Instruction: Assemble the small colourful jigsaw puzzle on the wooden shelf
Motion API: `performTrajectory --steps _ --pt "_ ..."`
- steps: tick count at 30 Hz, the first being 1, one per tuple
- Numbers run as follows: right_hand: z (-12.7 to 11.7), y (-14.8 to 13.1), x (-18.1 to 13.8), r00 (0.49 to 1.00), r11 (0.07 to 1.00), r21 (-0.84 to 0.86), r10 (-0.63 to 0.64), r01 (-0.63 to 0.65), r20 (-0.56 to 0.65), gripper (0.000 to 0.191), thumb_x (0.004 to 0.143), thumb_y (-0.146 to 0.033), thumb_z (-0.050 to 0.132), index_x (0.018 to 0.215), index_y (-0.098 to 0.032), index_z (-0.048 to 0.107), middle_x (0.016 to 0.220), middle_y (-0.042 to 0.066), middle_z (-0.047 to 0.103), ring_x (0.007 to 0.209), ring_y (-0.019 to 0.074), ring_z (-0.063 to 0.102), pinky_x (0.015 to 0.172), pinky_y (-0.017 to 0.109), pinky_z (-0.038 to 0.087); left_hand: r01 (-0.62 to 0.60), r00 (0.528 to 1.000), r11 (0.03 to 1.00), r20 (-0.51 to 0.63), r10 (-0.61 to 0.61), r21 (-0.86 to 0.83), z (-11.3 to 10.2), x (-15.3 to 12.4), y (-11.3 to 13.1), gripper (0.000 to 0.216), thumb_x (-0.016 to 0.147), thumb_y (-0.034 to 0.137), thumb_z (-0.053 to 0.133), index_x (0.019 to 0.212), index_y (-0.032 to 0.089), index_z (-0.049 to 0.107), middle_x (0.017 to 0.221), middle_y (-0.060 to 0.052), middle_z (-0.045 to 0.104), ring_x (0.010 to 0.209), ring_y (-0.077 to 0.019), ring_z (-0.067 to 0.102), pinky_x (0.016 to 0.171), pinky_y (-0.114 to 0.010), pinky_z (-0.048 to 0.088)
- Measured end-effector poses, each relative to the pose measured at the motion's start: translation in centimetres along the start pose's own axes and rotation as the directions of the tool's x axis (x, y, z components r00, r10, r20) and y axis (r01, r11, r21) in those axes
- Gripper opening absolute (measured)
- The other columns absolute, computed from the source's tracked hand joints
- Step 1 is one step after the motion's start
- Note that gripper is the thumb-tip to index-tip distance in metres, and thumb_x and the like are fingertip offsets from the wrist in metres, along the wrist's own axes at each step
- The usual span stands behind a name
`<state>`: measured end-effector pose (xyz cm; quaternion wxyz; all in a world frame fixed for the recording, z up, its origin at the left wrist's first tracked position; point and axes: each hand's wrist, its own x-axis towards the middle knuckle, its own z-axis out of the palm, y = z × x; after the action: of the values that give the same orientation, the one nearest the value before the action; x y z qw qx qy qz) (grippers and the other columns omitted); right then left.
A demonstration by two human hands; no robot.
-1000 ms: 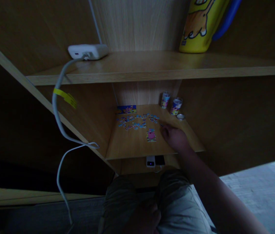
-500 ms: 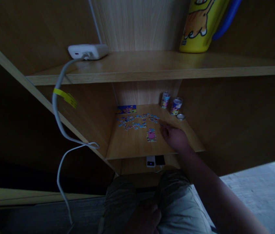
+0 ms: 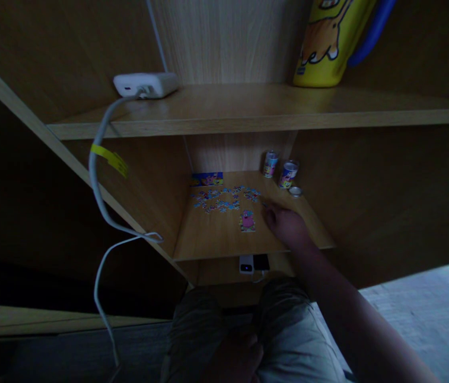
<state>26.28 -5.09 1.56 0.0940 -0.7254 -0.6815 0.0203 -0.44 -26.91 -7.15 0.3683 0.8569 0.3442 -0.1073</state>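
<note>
My right hand (image 3: 286,223) is over the right side of the middle shelf, thumb and fingers pinched on a small jigsaw puzzle piece (image 3: 264,204) whose tip just shows. Left of it lies a partly joined jigsaw puzzle (image 3: 247,221) with a pink cartoon figure. Farther back, loose puzzle pieces (image 3: 224,205) are spread in an uneven ring. A printed picture strip (image 3: 207,179) is by the back wall at the left. My left hand (image 3: 242,354) rests in my lap with curled fingers; it is dark there, and I see nothing in it.
Two printed cans, one (image 3: 270,164) behind the other (image 3: 288,175), stand at the back right beside a round metal lid (image 3: 295,191). An upper shelf (image 3: 240,106) overhangs, bearing a white charger (image 3: 146,85) with a dangling cable (image 3: 95,178) and a yellow tumbler (image 3: 323,53). Below lies a white device (image 3: 246,264).
The view has shifted very slightly. My right hand, the puzzle pieces and my left hand stay where they were.
</note>
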Motion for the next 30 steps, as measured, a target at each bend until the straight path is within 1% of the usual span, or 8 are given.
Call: performTrajectory --steps 3,6,11,14,19,21,25,30 --pt "0.1 0.1 0.0 1.0 0.999 0.035 -0.017 0.017 -0.012 0.046 0.118 -0.044 0.041 0.142 -0.022 0.073 0.119 0.013 0.086 0.1 0.026 0.082 0.086 0.032 0.056 0.022 1.0 1.0 0.002 -0.022 -0.006 0.2 0.3 -0.4 0.037 0.11 0.043 0.072 0.14 0.023 0.071 0.145 -0.013 0.069 0.124 -0.0266 0.071 0.104 -0.047 0.065" --pt "0.4 0.4 -0.1 0.987 0.977 0.144 -0.154 0.159 -0.048 0.041 0.117 -0.039 0.046 0.146 -0.025 0.071 0.129 0.01 0.085 0.112 0.0254 0.08 0.097 0.032 0.057 0.054 0.999 0.999 0.004 -0.054 -0.005 0.4 0.7 -1.0 0.025 0.105 0.035 0.075 0.128 0.026 0.072 0.13 -0.009 0.072 0.112 -0.0261 0.072 0.094 -0.04 0.063" --pt "0.6 0.7 -0.2 0.881 0.835 0.292 -0.466 0.467 -0.075 0.037 0.116 -0.033 0.049 0.143 -0.028 0.074 0.142 0.005 0.08 0.127 0.0211 0.076 0.111 0.033 0.055 0.133 0.985 0.99 -0.104 -0.137 -0.038 -0.5 0.8 -1.3 0.023 0.091 0.015 0.065 0.111 0.026 0.063 0.113 -0.006 0.071 0.098 -0.0227 0.066 0.084 -0.034 0.051" --pt "0.6 0.6 -0.1 0.874 0.831 0.284 -0.482 0.477 -0.06 0.037 0.116 -0.032 0.05 0.141 -0.029 0.077 0.138 0.004 0.082 0.123 0.0213 0.077 0.108 0.033 0.056 0.14 0.971 0.989 -0.191 -0.146 -0.043 -2.5 0.5 -0.7 0.02 0.086 0.014 0.063 0.102 0.025 0.057 0.107 -0.004 0.07 0.093 -0.0213 0.063 0.081 -0.034 0.045" --pt "0.4 0.3 0.0 0.913 0.884 0.245 -0.407 0.399 -0.017 0.037 0.116 -0.035 0.05 0.137 -0.031 0.08 0.133 0.003 0.085 0.116 0.0213 0.08 0.104 0.032 0.056 0.035 0.941 0.999 -0.336 -0.031 0.004 -8.2 0.3 0.2 0.023 0.08 0.008 0.061 0.096 0.024 0.056 0.1 -0.002 0.068 0.089 -0.0198 0.061 0.079 -0.032 0.043" --pt "0.4 0.3 0.1 0.924 0.897 0.236 -0.382 0.374 -0.012 0.037 0.116 -0.034 0.049 0.134 -0.032 0.082 0.13 0.002 0.086 0.115 0.0216 0.081 0.102 0.032 0.057 -0.028 0.881 1.0 -0.473 0.027 0.005 -10.9 0.7 -0.1 0.021 0.084 0.007 0.058 0.096 0.024 0.057 0.095 -0.002 0.068 0.087 -0.0192 0.062 0.079 -0.031 0.044" --pt "0.7 0.2 0.4 0.938 0.909 0.235 -0.345 0.345 -0.042 0.036 0.115 -0.035 0.05 0.131 -0.031 0.082 0.124 0.002 0.087 0.109 0.0234 0.082 0.097 0.033 0.058 -0.202 0.691 0.978 -0.7 0.181 0.053 -16.9 2.8 -1.8 0.017 0.097 0.01 0.055 0.104 0.024 0.061 0.097 -0.003 0.071 0.089 -0.0199 0.068 0.082 -0.032 0.052" --pt "1.1 0.3 0.9 0.941 0.908 0.245 -0.333 0.339 -0.069 0.034 0.115 -0.035 0.049 0.128 -0.03 0.08 0.117 0.003 0.088 0.1 0.0239 0.083 0.09 0.034 0.058 -0.105 0.533 0.976 -0.818 0.216 0.19 -25.2 8.5 -5.8 0.021 0.099 0.01 0.057 0.107 0.023 0.071 0.108 -0.006 0.075 0.105 -0.0241 0.073 0.1 -0.039 0.059"
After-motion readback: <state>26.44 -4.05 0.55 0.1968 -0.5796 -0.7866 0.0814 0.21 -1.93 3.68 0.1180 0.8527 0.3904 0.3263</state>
